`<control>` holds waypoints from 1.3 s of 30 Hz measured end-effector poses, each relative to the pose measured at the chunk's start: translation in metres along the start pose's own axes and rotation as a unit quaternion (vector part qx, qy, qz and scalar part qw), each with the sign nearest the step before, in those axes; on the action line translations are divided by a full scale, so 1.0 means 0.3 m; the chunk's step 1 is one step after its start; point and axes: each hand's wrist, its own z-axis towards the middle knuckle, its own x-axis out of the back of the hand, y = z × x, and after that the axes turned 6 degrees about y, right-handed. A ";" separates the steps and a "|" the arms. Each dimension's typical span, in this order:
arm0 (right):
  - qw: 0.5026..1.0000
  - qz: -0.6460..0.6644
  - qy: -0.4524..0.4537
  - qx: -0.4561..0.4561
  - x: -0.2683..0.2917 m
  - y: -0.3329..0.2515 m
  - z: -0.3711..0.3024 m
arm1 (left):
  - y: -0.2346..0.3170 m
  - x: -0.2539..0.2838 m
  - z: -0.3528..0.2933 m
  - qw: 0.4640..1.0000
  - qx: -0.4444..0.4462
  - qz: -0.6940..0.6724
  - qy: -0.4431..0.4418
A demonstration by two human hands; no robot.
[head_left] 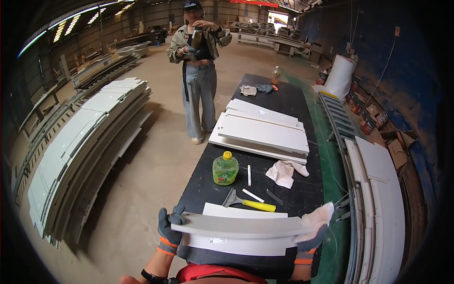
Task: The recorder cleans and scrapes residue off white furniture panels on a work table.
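Observation:
My left hand, in a grey glove with an orange cuff, grips the left end of a narrow pale grey board. At the board's other end, my gloved right hand holds a white cloth against it; the cloth hides part of the fingers. The board is raised over a wider white panel with a small label, lying on the black-topped table. Just beyond lie a scraper with a yellow handle, a white marker and a thin dark strip.
A green bottle with a yellow cap, another marker and a crumpled cloth sit before stacked white panels. A person stands beyond the table's left side. Panel stacks flank the left; a roller conveyor runs along the right.

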 end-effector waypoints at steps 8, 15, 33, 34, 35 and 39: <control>0.976 0.210 0.013 -0.057 0.312 -0.100 -0.066 | 0.092 0.150 -0.025 0.956 0.244 -0.089 -0.138; 0.990 0.091 0.017 -0.106 0.154 -0.144 -0.082 | 0.712 -0.063 0.313 0.860 -0.283 -0.002 -0.424; 0.832 -0.532 -0.154 -0.026 -0.374 0.017 -0.310 | 1.317 -0.382 0.271 0.659 -0.727 0.133 -0.139; 0.837 -0.529 -0.136 -0.035 -0.367 0.000 -0.312 | 1.329 -0.367 0.281 0.660 -0.723 0.144 -0.143; 0.840 -0.525 -0.131 -0.038 -0.367 -0.012 -0.310 | 1.337 -0.347 0.280 0.657 -0.724 0.156 -0.140; 0.856 -0.500 -0.122 -0.042 -0.378 0.015 -0.270 | 1.342 -0.321 0.311 0.644 -0.729 0.186 -0.140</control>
